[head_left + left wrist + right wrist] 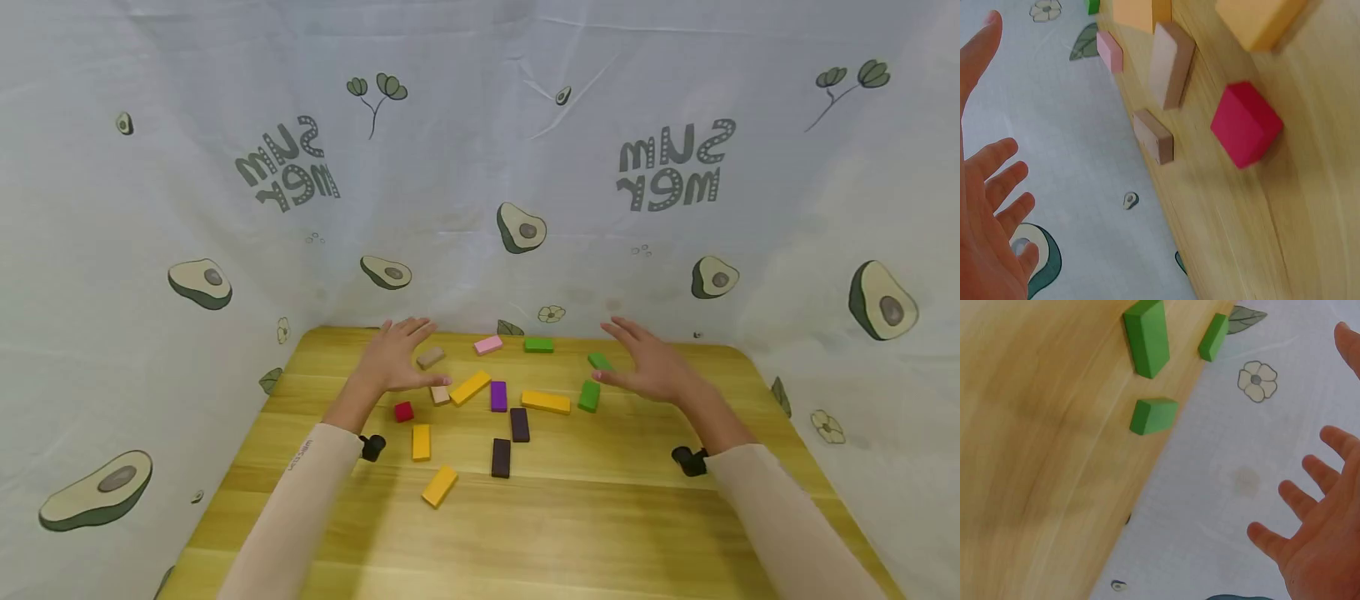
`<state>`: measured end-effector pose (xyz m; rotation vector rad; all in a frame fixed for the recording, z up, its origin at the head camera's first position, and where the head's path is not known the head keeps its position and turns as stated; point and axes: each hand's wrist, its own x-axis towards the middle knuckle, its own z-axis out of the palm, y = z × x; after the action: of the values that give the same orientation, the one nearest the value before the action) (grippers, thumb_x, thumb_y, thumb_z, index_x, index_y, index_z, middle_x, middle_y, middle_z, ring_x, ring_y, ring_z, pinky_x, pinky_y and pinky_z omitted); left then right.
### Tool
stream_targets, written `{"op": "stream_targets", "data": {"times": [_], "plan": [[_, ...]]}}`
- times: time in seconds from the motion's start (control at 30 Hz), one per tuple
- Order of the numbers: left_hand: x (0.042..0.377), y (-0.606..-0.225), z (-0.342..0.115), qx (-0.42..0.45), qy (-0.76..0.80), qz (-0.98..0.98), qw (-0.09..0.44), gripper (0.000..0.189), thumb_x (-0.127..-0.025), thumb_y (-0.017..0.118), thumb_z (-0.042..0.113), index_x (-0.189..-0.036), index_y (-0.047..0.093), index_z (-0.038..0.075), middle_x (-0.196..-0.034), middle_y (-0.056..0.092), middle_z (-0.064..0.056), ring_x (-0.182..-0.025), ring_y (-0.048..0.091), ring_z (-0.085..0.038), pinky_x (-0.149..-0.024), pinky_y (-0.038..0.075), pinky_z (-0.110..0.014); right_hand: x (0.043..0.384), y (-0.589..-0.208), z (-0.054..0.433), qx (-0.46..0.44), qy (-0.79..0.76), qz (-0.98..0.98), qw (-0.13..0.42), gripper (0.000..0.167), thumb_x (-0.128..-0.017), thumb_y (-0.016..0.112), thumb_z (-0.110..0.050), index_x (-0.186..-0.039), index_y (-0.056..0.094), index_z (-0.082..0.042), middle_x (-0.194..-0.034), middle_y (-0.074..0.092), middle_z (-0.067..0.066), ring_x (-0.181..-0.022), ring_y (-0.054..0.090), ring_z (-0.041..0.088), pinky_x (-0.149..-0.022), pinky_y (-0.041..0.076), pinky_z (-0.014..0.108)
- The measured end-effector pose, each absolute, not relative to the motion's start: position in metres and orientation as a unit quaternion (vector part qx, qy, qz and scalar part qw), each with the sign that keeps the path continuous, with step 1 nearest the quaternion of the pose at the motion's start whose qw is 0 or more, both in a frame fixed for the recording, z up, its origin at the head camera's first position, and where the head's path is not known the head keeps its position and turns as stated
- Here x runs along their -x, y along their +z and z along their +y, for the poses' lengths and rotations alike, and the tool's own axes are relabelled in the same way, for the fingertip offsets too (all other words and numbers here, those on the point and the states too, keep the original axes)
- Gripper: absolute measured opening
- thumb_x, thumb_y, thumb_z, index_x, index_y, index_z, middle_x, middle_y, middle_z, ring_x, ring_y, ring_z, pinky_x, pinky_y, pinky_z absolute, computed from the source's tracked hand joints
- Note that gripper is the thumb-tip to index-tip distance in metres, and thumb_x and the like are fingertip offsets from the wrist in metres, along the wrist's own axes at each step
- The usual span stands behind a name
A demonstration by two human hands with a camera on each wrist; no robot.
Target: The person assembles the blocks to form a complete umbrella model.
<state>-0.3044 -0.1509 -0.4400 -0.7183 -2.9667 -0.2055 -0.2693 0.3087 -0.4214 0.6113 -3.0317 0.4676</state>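
Observation:
My left hand (pixel 396 358) hovers over the left back of the table, fingers spread and nothing in it. Nearest to it are a tan block (pixel 431 358), a pale wood block (pixel 440 395) and a red block (pixel 403 412), which also shows large in the left wrist view. At the right back, my right hand (pixel 651 367) is held up with its fingers apart, holding nothing. Close by it lie a green block (pixel 589 396) and a smaller green block (pixel 600 362). Both palms face inward, and neither hand touches a block.
Between the hands lie a purple block (pixel 498 397), dark blocks (pixel 501 458), several yellow blocks (pixel 546 402), a pink block (pixel 488 345) and another green block (pixel 538 345). A printed cloth (pixel 465 167) hangs behind the wooden table (pixel 585 533) and along its sides.

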Motion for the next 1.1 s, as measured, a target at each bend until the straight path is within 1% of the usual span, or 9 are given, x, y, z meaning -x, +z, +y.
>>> {"op": "stream_targets", "data": {"times": [0.1,0.27,0.47,0.57,0.67,0.77,1.0,1.1], "plan": [[0.298,-0.445,-0.144,0.248,-0.085,-0.963,0.053,0.11,-0.077,0.064,0.083,-0.161,0.039,0.018,-0.165,0.04,-0.007,-0.152,0.037,-0.034,-0.127,0.021,-0.058,0.265,-0.429,0.307,-0.206,0.158,-0.966,0.021,0.09,-0.093,0.068,-0.056,-0.161,0.033,-0.009,-0.167,0.027,0.021,-0.146,0.033,0.054,-0.109,0.034,0.077],[0.285,-0.456,-0.131,0.273,-0.133,-0.951,0.063,0.107,-0.075,0.071,0.078,-0.158,0.045,0.015,-0.162,0.044,-0.009,-0.149,0.04,-0.035,-0.124,0.029,-0.058,0.257,-0.445,0.301,-0.223,0.17,-0.959,0.028,0.085,-0.094,0.068,-0.054,-0.16,0.037,-0.009,-0.166,0.031,0.019,-0.145,0.038,0.051,-0.109,0.037,0.074],[0.27,-0.466,-0.118,0.286,-0.149,-0.945,0.052,0.106,-0.075,0.068,0.08,-0.158,0.045,0.018,-0.162,0.043,-0.006,-0.15,0.039,-0.033,-0.124,0.03,-0.056,0.249,-0.454,0.281,-0.227,0.191,-0.955,0.021,0.083,-0.096,0.068,-0.051,-0.16,0.037,-0.009,-0.166,0.032,0.02,-0.146,0.036,0.051,-0.112,0.035,0.073],[0.263,-0.469,-0.113,0.291,-0.161,-0.942,0.044,0.105,-0.076,0.069,0.08,-0.158,0.045,0.018,-0.162,0.043,-0.005,-0.151,0.037,-0.033,-0.125,0.03,-0.055,0.247,-0.456,0.271,-0.226,0.204,-0.953,0.015,0.081,-0.096,0.068,-0.05,-0.16,0.037,-0.01,-0.166,0.033,0.019,-0.147,0.036,0.05,-0.112,0.035,0.073],[0.258,-0.473,-0.108,0.297,-0.174,-0.938,0.033,0.104,-0.077,0.069,0.079,-0.158,0.045,0.018,-0.162,0.043,-0.005,-0.152,0.036,-0.034,-0.123,0.033,-0.057,0.246,-0.46,0.263,-0.227,0.209,-0.951,0.009,0.081,-0.096,0.069,-0.049,-0.16,0.037,-0.01,-0.166,0.032,0.017,-0.147,0.036,0.05,-0.111,0.037,0.073],[0.253,-0.48,-0.104,0.298,-0.188,-0.936,0.021,0.104,-0.077,0.07,0.079,-0.158,0.044,0.02,-0.162,0.043,-0.003,-0.151,0.038,-0.031,-0.12,0.037,-0.056,0.246,-0.465,0.257,-0.231,0.222,-0.947,0.007,0.082,-0.095,0.071,-0.049,-0.159,0.038,-0.009,-0.166,0.033,0.017,-0.147,0.037,0.049,-0.11,0.038,0.073],[0.239,-0.498,-0.092,0.299,-0.217,-0.929,-0.013,0.102,-0.076,0.072,0.077,-0.157,0.046,0.021,-0.161,0.044,-0.005,-0.15,0.039,-0.029,-0.12,0.038,-0.056,0.242,-0.482,0.244,-0.238,0.257,-0.936,-0.008,0.082,-0.095,0.07,-0.052,-0.159,0.04,-0.011,-0.164,0.034,0.016,-0.147,0.039,0.047,-0.109,0.04,0.071],[0.233,-0.505,-0.087,0.292,-0.222,-0.93,-0.03,0.103,-0.075,0.071,0.079,-0.157,0.046,0.023,-0.161,0.045,-0.005,-0.15,0.039,-0.028,-0.12,0.037,-0.055,0.239,-0.486,0.235,-0.237,0.265,-0.935,-0.015,0.08,-0.095,0.071,-0.048,-0.158,0.041,-0.011,-0.162,0.036,0.017,-0.144,0.042,0.046,-0.109,0.042,0.07]]}}
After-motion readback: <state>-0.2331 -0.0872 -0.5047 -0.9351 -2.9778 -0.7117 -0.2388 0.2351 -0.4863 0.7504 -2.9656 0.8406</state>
